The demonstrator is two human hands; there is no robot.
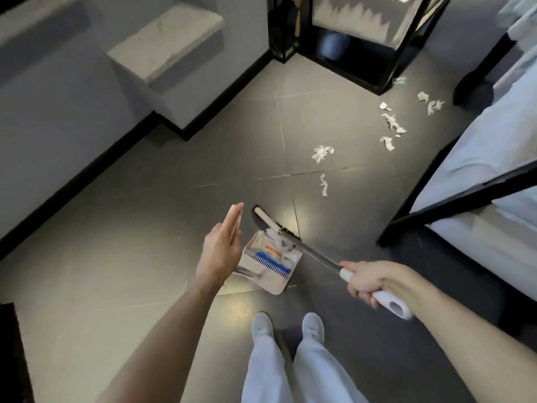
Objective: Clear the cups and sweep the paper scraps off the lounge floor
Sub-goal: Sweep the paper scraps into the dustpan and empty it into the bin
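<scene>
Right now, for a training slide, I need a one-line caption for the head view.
Right hand holds broom at dustpan held by left hand; paper scraps litter the floor ahead.

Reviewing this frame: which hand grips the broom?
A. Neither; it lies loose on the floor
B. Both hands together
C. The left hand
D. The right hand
D: the right hand is curled round the white grip of the broom, whose head rests at the dustpan's mouth, while the left hand holds only the dustpan handle.
</scene>
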